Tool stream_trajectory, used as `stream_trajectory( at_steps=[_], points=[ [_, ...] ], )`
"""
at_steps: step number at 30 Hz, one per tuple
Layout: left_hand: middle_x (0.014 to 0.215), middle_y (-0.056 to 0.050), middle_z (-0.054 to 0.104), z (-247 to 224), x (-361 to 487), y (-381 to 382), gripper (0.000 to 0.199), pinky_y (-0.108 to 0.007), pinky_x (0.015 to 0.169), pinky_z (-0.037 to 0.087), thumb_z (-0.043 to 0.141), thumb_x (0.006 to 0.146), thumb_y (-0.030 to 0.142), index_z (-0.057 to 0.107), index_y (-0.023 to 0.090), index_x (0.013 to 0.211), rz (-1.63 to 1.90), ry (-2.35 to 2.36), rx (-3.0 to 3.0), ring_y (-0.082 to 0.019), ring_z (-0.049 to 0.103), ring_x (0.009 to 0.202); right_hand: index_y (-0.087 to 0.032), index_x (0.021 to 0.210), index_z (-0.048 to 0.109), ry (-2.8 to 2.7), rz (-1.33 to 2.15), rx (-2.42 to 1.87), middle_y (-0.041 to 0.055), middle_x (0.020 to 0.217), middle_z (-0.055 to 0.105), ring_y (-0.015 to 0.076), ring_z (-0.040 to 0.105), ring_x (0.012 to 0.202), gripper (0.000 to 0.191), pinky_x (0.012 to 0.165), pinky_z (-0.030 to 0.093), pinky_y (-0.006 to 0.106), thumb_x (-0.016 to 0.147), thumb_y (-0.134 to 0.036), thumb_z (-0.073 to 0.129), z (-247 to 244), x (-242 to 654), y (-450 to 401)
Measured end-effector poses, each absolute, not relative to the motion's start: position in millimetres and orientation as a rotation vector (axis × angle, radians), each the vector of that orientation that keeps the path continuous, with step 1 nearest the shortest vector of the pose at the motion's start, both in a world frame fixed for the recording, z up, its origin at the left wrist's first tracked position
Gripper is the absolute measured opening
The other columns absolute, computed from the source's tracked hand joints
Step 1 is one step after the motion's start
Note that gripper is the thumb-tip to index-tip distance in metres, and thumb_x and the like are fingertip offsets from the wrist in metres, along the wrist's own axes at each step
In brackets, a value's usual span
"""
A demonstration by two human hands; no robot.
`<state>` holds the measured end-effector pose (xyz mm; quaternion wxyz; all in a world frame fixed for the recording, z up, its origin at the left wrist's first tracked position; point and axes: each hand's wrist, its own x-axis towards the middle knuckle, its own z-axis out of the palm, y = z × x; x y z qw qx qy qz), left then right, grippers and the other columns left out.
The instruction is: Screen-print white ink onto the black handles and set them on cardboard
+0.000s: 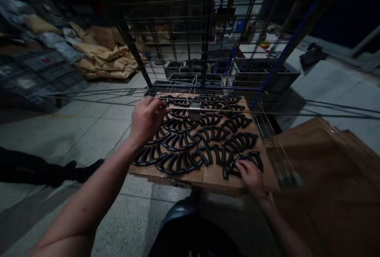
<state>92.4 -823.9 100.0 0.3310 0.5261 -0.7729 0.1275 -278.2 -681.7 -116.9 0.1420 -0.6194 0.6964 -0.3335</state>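
Observation:
Many curved black tubes [177, 162] lie in fanned rows on a brown cardboard sheet [212, 176] in front of me. My left hand [148, 116] is raised over the sheet's left side, its fingers pinched at the end of a thin rod [178, 108]. A small grey block [194, 111] sits along the line of that rod. Down at the sheet's near right corner, my right hand [249, 174] has its fingers together at the black tubes; what they hold, if anything, is too dark to make out.
A wire mesh frame [204, 31] rises behind the sheet, with thin cords stretching to both sides. Grey bins [267, 77] stand beyond it. Paper sacks [103, 57] and stacked crates [41, 75] are at left, cardboard [323, 170] at right. A person's dark-clothed leg [29, 166] shows at left.

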Motion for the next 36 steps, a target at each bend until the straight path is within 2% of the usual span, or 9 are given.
stream_trajectory(
  at_steps=[3,5,8,10,17,23,30,33,36],
  points=[
    [0.084,-0.005,0.064,53,100,-792,0.023,-0.032,0.076,0.043,0.056,0.092,0.041,0.064,0.021,0.082,0.212,-2.118,1.435,-0.020,0.058,0.083,-0.020,0.086,0.072,1.694,-0.780,-2.097,0.0083,0.090,0.072,0.0228,0.063,0.092,0.031,0.085,0.048,0.034,0.096,-0.032,0.045,-130,-219,-662],
    [0.085,-0.006,0.065,28,101,-777,0.023,-0.031,0.076,0.042,0.055,0.093,0.039,0.065,0.020,0.083,0.132,-2.154,1.464,-0.021,0.058,0.085,-0.020,0.085,0.073,1.581,-0.572,-2.205,0.0077,0.090,0.071,0.0222,0.062,0.092,0.025,0.086,0.047,0.034,0.094,-0.025,0.050,-140,-182,-658],
    [0.086,-0.007,0.066,2,101,-762,0.023,-0.031,0.076,0.042,0.055,0.093,0.038,0.066,0.020,0.084,0.024,-2.208,1.506,-0.021,0.059,0.086,-0.020,0.088,0.075,1.620,-0.341,-2.212,0.0085,0.099,0.070,0.0244,0.059,0.099,0.017,0.088,0.044,0.035,0.091,-0.030,0.061,-150,-142,-667],
    [0.084,-0.007,0.065,-11,100,-756,0.024,-0.031,0.074,0.041,0.056,0.093,0.038,0.067,0.019,0.084,-0.040,-2.237,1.550,-0.021,0.059,0.085,-0.021,0.093,0.076,1.683,-0.300,-2.152,0.0083,0.104,0.069,0.0250,0.056,0.103,0.018,0.089,0.043,0.035,0.090,-0.033,0.063,-153,-123,-676],
    [0.087,-0.008,0.066,-43,104,-750,0.027,-0.029,0.075,0.043,0.054,0.094,0.040,0.069,0.019,0.086,-0.184,-2.336,1.546,-0.022,0.061,0.087,-0.016,0.098,0.076,1.800,-0.346,-2.030,0.0092,0.104,0.071,0.0222,0.057,0.099,0.022,0.090,0.040,0.033,0.094,-0.024,0.055,-150,-87,-705],
    [0.089,-0.007,0.067,-66,108,-752,0.026,-0.029,0.079,0.044,0.055,0.094,0.039,0.069,0.019,0.086,-0.229,-2.363,1.488,-0.021,0.061,0.090,-0.019,0.101,0.075,1.899,-0.369,-1.970,0.0084,0.111,0.072,0.0235,0.057,0.113,0.022,0.096,0.040,0.033,0.093,-0.020,0.055,-155,-74,-720],
    [0.090,-0.007,0.068,-85,108,-750,0.025,-0.028,0.079,0.043,0.057,0.093,0.037,0.069,0.017,0.086,-0.362,-2.464,1.516,-0.021,0.063,0.092,-0.017,0.100,0.075,1.953,-0.345,-1.927,0.0106,0.107,0.074,0.0234,0.063,0.104,0.027,0.098,0.043,0.036,0.097,-0.020,0.048,-166,-70,-713],
    [0.091,-0.008,0.068,-94,108,-750,0.027,-0.029,0.077,0.044,0.053,0.095,0.037,0.071,0.017,0.088,-0.386,-2.547,1.557,-0.022,0.063,0.092,-0.017,0.102,0.075,1.844,-0.470,-2.015,0.0089,0.112,0.073,0.0230,0.061,0.112,0.030,0.104,0.043,0.039,0.097,-0.016,0.045,-173,-82,-683],
    [0.091,-0.008,0.068,-101,110,-750,0.030,-0.031,0.075,0.044,0.050,0.096,0.035,0.073,0.018,0.088,-0.354,-2.684,1.560,-0.023,0.064,0.088,-0.018,0.104,0.076,1.699,-0.745,-2.114,0.0092,0.113,0.073,0.0235,0.057,0.121,0.034,0.105,0.047,0.042,0.097,-0.016,0.043,-183,-107,-638]
  ],
)
